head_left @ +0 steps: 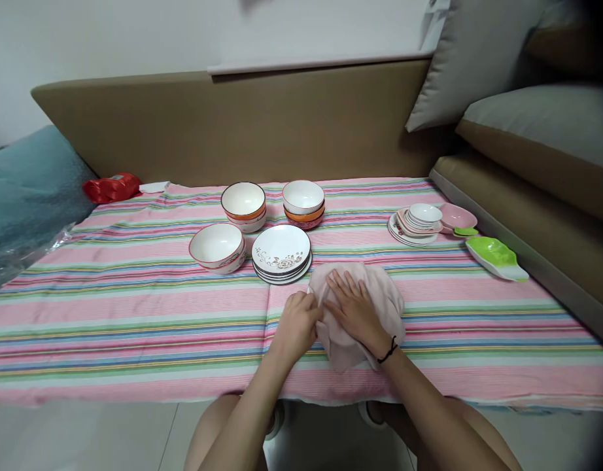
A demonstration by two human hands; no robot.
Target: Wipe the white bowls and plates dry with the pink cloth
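A pale pink cloth (384, 301) lies bunched in front of me, with something rounded under it that I cannot make out. Flat on top of it rests my right hand (351, 306), fingers spread. At the cloth's left edge, my left hand (299, 320) is closed, gripping a bit of the cloth. Just beyond my left hand is a stack of white plates (280, 250) with a brown flower print. Left of the plates stand stacked white bowls (217, 245) with red rims.
Two more bowl stacks, one dark-rimmed (243, 199) and one pink-rimmed (303, 196), stand farther back. Small dishes (416, 226), a pink bowl (457, 217) and a green leaf-shaped dish (495, 255) sit at right. A red package (112, 188) lies far left on the striped cover (135, 314).
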